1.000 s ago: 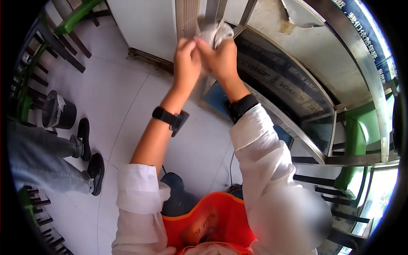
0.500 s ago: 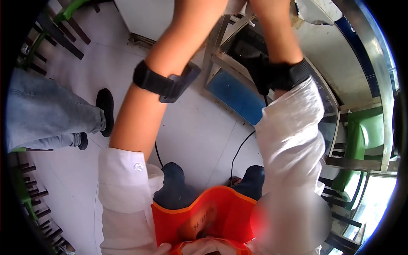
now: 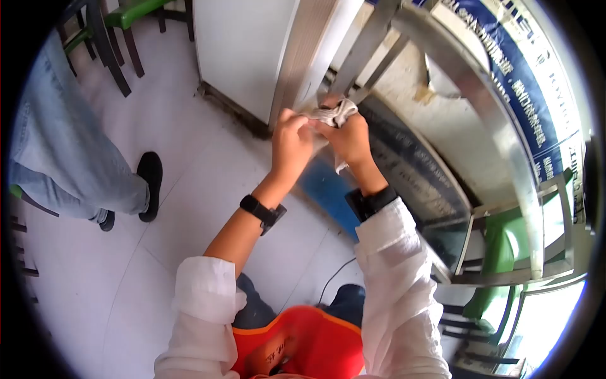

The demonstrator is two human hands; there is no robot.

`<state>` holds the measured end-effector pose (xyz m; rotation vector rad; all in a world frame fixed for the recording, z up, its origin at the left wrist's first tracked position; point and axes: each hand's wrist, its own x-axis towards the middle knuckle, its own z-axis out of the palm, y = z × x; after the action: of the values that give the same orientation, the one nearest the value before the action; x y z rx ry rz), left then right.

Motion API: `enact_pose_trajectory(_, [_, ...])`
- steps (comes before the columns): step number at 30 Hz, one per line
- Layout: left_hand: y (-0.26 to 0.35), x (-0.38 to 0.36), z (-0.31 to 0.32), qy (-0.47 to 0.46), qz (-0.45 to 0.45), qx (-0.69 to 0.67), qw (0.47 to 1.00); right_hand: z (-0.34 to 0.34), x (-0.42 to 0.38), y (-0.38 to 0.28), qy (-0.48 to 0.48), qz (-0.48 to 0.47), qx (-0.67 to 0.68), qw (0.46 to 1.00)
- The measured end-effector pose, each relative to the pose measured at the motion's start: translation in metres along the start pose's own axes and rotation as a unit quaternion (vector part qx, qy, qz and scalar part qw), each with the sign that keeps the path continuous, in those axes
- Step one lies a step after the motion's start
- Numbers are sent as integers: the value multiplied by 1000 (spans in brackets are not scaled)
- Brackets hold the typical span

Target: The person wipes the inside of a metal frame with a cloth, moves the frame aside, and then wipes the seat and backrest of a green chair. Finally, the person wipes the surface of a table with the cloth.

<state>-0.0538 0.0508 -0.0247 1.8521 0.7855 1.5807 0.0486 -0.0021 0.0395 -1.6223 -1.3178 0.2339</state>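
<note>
A crumpled, light-coloured cloth is bunched between my two hands, in front of a metal frame. My left hand is closed, its fingers pinching the left side of the cloth. My right hand wraps round the other side, and a corner of cloth hangs below it. The fingertips of both hands nearly meet. Black bands with small devices sit on both wrists.
A white cabinet stands ahead. Beside it on the right are a dark board with writing and a blue panel. Green chairs are at the right. On the left stands a person in jeans. A cable lies on the floor.
Both hands have come down from the top edge into full view, with the cloth now visible between them. The view has shifted, showing more of the cabinet and the blue poster.
</note>
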Motion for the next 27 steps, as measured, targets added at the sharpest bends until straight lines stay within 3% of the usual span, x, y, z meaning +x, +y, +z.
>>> enact_pose_trajectory(1, [15, 13, 0, 32, 20, -23, 999, -7, 10, -7, 49, -125, 20, 991])
enact_pose_trajectory(3, [49, 42, 2, 83, 51, -83, 992, -25, 37, -33, 92, -147, 84, 981])
enact_pose_trajectory(5, [78, 64, 3, 90, 85, -97, 988, -44, 46, -89, 142, -51, 41, 988])
enact_pose_trajectory(8, [95, 64, 15, 155, 83, -62, 982, -33, 45, -100, 200, -19, 47, 978])
enact_pose_trajectory(9, [92, 57, 16, 149, 58, -26, 987, -21, 48, -73, 184, -166, 116, 962])
enact_pose_trajectory(11, [64, 33, 9, 79, 22, 47, 995, -4, 32, -35, 129, -152, 115, 973])
enact_pose_trajectory(13, [22, -11, 5, -1, -22, 90, 996, 14, 2, 14, 95, -105, 0, 990])
enact_pose_trajectory(14, [2, -34, 0, -71, -82, 70, 992, 21, -12, 31, 77, -39, -92, 992])
enact_pose_trajectory(15, [2, -44, -4, -68, -81, 73, 992, 26, -21, 39, 58, 28, -182, 981])
enact_pose_trajectory(17, [2, -55, -11, -97, -108, 46, 988, 21, -18, 10, 15, 57, -113, 992])
enact_pose_trajectory(18, [0, -53, -7, -71, -87, 43, 993, 15, -12, 18, -15, 63, -150, 987])
enact_pose_trajectory(19, [8, -45, -6, -78, -92, 38, 992, 9, -11, 13, 0, -3, -119, 993])
enact_pose_trajectory(21, [33, -2, -11, 14, 10, -12, 1000, -16, 19, -18, 89, -82, -67, 990])
enact_pose_trajectory(23, [56, 38, -11, 27, 95, -96, 990, -36, 41, -73, 141, -63, -97, 983])
enact_pose_trajectory(27, [84, 81, -9, 64, 161, -111, 979, -38, 63, -96, 257, -140, 69, 954])
